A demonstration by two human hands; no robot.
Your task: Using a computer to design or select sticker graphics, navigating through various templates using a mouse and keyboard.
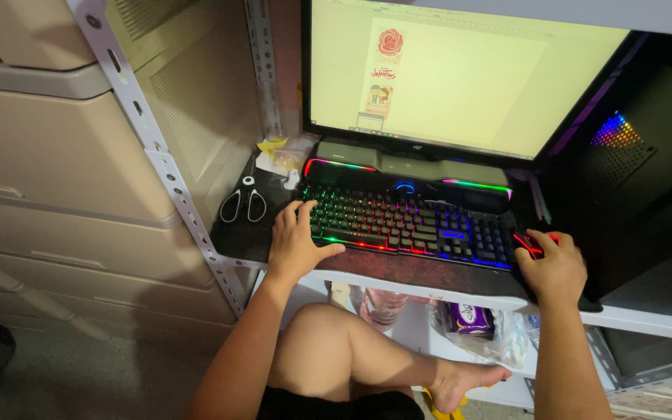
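One keyboard point(406, 224), its keys lit in rainbow colours, lies on the dark desk shelf point(398, 268) at the middle of the scene, and one mouse point(533, 245) glowing red sits just beside it at three o'clock. The left hand point(295, 243) rests flat on the keyboard's nine o'clock end, fingers spread wide over the keys and thumb stretched along the front edge, holding nothing. The right hand point(554, 267) is cupped over the mouse, fingers curled down around it, the forearm running straight back toward six o'clock. At twelve o'clock of the keyboard stands one monitor point(460, 74) showing a pale yellow page, with one long speaker bar point(410, 167) under it. One pair of scissors point(244, 204) lies at nine o'clock, near the left hand but apart from it. One black computer case point(631, 179) with a coloured glow stands at three o'clock. On the lower shelf, at six o'clock, one clear plastic bag point(491, 330) holds a purple packet point(470, 317); what else is in it I cannot tell. One bent bare knee point(328, 342) rises below the desk.
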